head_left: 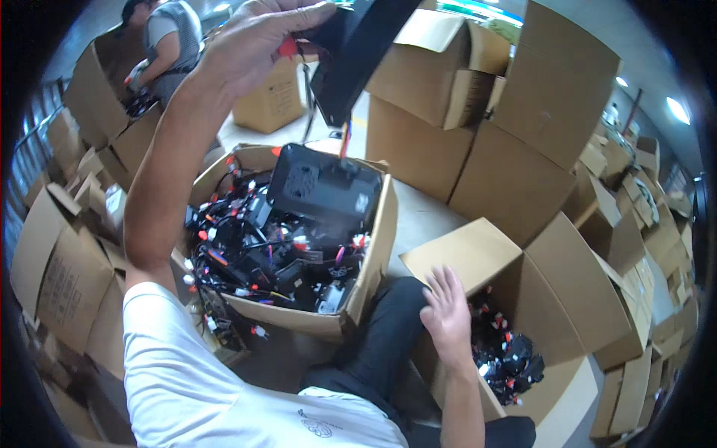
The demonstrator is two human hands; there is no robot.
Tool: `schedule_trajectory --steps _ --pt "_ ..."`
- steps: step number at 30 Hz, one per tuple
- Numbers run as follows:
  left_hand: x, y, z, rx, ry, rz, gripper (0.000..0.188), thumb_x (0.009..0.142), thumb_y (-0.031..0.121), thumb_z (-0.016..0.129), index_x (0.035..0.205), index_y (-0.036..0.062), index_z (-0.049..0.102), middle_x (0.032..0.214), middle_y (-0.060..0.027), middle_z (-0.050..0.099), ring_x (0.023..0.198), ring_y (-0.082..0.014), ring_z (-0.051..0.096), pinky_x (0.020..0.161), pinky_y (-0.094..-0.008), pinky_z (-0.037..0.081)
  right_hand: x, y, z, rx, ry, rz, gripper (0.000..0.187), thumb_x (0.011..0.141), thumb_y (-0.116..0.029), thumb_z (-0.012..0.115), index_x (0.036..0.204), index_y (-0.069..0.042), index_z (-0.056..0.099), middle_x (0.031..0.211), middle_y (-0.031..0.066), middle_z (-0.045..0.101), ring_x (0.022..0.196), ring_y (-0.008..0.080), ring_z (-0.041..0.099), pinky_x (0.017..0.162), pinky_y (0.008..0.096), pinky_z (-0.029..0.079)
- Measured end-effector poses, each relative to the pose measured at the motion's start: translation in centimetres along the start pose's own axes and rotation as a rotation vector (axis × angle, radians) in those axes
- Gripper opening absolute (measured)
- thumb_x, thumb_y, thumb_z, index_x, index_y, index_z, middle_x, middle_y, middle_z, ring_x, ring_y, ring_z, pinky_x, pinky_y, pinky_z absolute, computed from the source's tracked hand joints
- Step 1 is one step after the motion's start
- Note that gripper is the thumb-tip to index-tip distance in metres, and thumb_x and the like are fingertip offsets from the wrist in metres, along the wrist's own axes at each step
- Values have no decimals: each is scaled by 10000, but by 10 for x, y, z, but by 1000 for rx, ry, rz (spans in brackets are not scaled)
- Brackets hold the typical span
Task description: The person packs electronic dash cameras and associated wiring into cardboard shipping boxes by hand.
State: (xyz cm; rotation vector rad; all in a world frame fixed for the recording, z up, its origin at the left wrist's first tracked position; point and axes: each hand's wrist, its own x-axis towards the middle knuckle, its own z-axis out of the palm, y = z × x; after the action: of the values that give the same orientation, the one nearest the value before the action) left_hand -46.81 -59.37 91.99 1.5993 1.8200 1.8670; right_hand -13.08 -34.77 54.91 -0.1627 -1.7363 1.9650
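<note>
Raised high at the top of the head view, my left hand (250, 48) is closed on a black flat plastic device (351, 63). A dark cable and thin coloured wires hang from it. Below, a second black flat panel (325, 187) with rounded corners leans over an open cardboard box (382, 231); the coloured wires seem to run to it. Inside that box lies a tangle of black electronic parts (258, 261) with red and white connectors. My right hand (448, 313) is empty, its fingers stretched out above my knee, beside another open box (575, 306).
More black parts (511, 362) lie in the open box at right. Large cardboard boxes (463, 149) stand ahead, and others (67, 261) are stacked at left and far right. A person (170, 45) works over a box at the far left. Cables (224, 321) spill over the near box's rim.
</note>
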Motion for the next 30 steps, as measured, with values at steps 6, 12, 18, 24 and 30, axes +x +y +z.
schedule_trajectory --steps 6,12,18,24,30 --pt "-19 10 138 -241 -182 -31 326 1200 272 764 1365 -5 817 1197 -61 874 1035 -125 831 954 -322 673 -9 -34 50 752 -110 120 669 1109 -142 861 1678 11 543 1599 122 680 1433 199 675 1285 425 541" --pt "-56 -16 205 -733 -274 -168 369 1182 210 768 1441 -50 741 1201 -132 867 1008 -195 857 896 -326 708 -71 -45 -38 318 48 -68 509 1026 -44 883 1508 44 747 1375 81 813 1232 177 765 1116 385 613" --pt "-61 -103 269 -865 -327 -575 314 1136 113 773 1413 -28 728 1211 -162 854 955 -228 871 861 -378 743 -131 -67 -156 -423 609 -282 477 1098 -89 821 1529 85 714 1628 210 691 1420 263 716 1192 393 574" --pt "-76 -153 313 -873 -266 -635 371 1149 151 762 1441 -78 745 1231 -219 868 984 -286 894 854 -432 763 -164 -65 -217 -925 764 -265 504 1086 -211 897 1489 44 733 1620 313 699 1451 461 728 1216 470 574" --pt "-64 -125 336 -677 -288 -531 393 1193 274 755 1374 -75 771 1200 -158 849 967 -212 863 873 -365 735 -189 -81 -205 -1002 549 -167 465 968 -68 926 1391 25 756 1315 231 816 1207 424 810 1057 478 652"
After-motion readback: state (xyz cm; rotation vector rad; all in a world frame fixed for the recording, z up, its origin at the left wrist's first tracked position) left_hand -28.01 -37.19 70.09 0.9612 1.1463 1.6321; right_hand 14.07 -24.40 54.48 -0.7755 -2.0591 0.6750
